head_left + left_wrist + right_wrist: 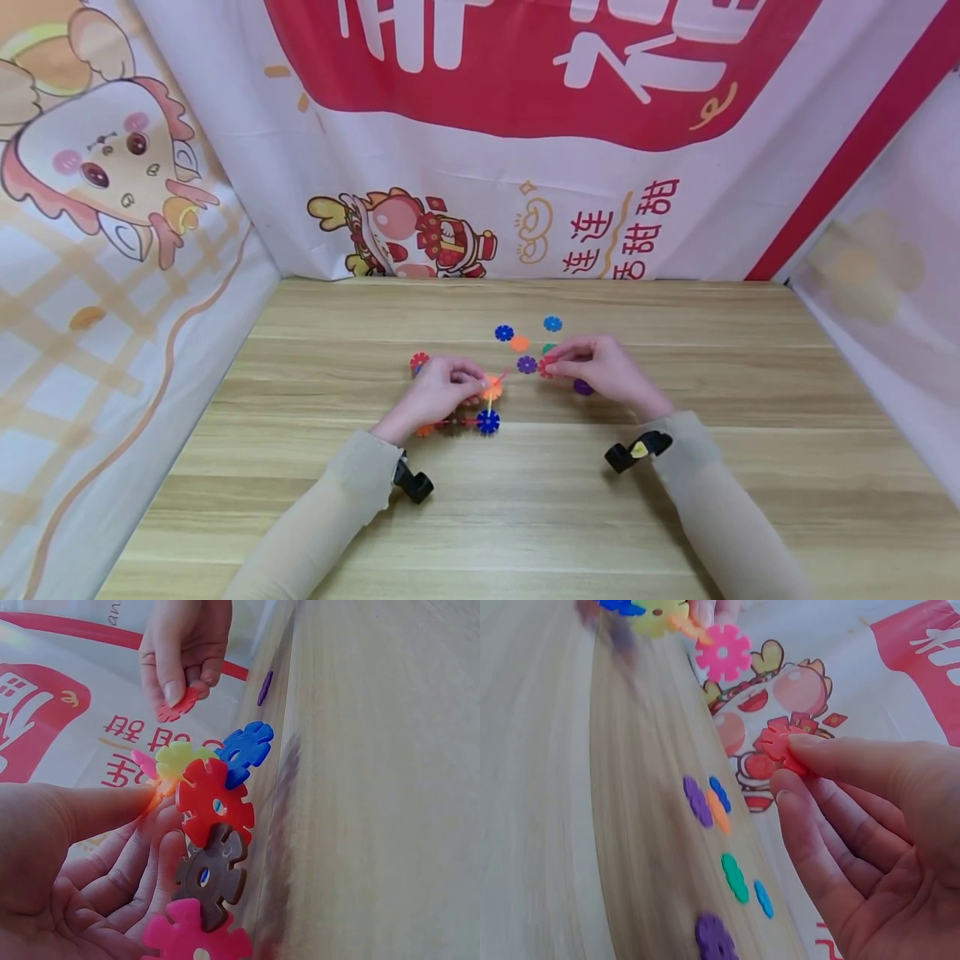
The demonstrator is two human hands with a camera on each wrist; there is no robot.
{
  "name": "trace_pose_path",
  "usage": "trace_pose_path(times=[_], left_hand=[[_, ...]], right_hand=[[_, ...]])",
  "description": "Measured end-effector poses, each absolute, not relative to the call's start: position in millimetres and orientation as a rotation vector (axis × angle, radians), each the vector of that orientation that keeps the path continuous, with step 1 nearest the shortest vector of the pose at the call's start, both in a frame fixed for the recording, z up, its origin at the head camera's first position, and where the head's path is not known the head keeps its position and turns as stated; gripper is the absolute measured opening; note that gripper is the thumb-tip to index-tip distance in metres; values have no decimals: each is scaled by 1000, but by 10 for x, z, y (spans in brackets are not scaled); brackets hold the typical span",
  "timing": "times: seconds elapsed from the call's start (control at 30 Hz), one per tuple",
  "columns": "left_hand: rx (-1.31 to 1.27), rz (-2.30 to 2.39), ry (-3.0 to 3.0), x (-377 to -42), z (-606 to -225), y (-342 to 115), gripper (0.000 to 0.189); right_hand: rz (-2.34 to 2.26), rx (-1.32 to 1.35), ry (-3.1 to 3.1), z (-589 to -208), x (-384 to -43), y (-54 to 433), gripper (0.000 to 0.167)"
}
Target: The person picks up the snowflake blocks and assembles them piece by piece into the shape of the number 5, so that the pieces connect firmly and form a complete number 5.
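My left hand [442, 390] pinches an orange slotted plastic disc [159, 796] between thumb and fingers. That disc belongs to a joined chain of flower-shaped discs: a pink disc [735, 641] at one end, then a yellow-green disc [176, 756], a blue disc [259, 742], a red disc [199, 787], a brown disc [229, 862] and another pink disc [169, 930]. To the right, my right hand [603, 371] holds a single red disc [778, 746] by thumb and index finger, apart from the chain.
Loose discs lie on the wooden table [525, 517] between and beyond the hands: purple [527, 365], blue [504, 333], orange [519, 342], light blue [552, 323], green [735, 877] and dark purple [582, 387]. Another red disc [419, 359] shows beside the left hand. A printed cloth [480, 125] hangs behind.
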State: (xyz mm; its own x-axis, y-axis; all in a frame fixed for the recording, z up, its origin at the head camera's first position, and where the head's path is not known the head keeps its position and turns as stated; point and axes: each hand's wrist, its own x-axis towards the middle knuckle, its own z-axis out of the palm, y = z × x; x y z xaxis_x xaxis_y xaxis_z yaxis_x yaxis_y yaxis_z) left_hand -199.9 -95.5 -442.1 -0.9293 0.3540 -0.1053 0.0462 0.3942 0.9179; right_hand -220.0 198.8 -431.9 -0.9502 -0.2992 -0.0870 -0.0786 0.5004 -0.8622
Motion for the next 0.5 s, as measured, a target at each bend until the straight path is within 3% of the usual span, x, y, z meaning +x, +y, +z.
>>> trace_pose_path(times=[0.5], left_hand=[[368,1560,2367,-2011,-4441,-950,9]], right_hand=[[-1613,-347,2434,-4381,-2276,1644,16]])
